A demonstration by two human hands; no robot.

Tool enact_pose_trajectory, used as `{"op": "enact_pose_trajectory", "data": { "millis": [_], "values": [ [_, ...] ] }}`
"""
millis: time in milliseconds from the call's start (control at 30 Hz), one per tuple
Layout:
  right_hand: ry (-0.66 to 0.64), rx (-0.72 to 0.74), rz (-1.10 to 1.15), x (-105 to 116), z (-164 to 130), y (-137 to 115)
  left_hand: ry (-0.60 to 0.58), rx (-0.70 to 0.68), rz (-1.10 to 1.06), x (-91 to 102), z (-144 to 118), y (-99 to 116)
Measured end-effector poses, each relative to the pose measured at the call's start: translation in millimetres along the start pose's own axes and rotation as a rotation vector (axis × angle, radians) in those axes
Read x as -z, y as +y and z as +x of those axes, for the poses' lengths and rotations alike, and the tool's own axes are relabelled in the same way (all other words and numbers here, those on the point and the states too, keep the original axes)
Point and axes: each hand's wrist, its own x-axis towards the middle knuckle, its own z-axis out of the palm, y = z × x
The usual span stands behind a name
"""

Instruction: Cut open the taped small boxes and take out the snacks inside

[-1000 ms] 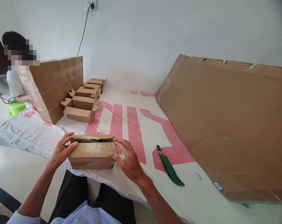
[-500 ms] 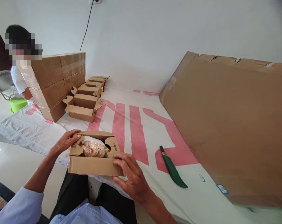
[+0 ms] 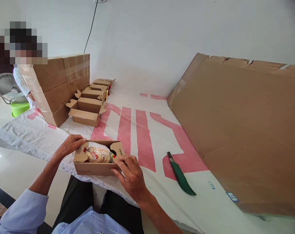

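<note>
A small cardboard box (image 3: 94, 169) sits open at the table's near edge, with its end flaps folded in. Inside lie clear-wrapped packs of light brown food (image 3: 98, 156), perhaps noodle cakes. My left hand (image 3: 70, 144) grips the box's far left corner, thumb and fingers on the rim. At the right end, my right hand (image 3: 130, 174) pinches the near rim, with its thumb outside on the front wall and its fingertips over the edge. To the right, a green-handled knife (image 3: 181, 175) lies on the cloth, apart from both hands.
Several open cardboard boxes (image 3: 85, 121) stand in a row at the back left, beside a stack of taped cartons (image 3: 52, 74). Behind the stack are a person (image 3: 22, 81) and a fan (image 3: 8, 87). A big cardboard piece (image 3: 240, 130) fills the right side.
The box's front flap, which leaned outward toward me, no longer shows, and the front wall is in plain view. My right hand has shifted slightly left and away from me.
</note>
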Motion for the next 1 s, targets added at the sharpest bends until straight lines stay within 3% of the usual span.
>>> {"op": "enact_pose_trajectory", "data": {
  "millis": [200, 467, 600, 767, 900, 1000],
  "values": [
    [0.017, 0.010, -0.017, 1.3, 1.3, -0.5, 0.136, -0.106, 0.252, 1.2, -6.3, 5.6],
    [-0.024, -0.023, 0.021, 11.2, -0.1, -6.9, 0.122, -0.110, 0.347, -5.1, -19.2, 23.2],
    [-0.020, -0.039, 0.017, 11.5, 1.7, -8.8, 0.101, -0.095, 0.056, 10.9, -20.4, 22.1],
    [-0.008, -0.030, 0.015, 8.5, -1.3, -6.3, 0.063, -0.032, -0.323, 31.2, -34.4, 4.3],
    [-0.023, -0.008, 0.006, 5.0, -0.2, 1.6, 0.080, 0.083, -0.425, 27.5, -50.9, -15.2],
    [-0.031, 0.002, 0.022, 2.0, 6.6, 11.4, 0.178, 0.059, -0.442, 14.8, -63.1, -27.6]
  ]
}}
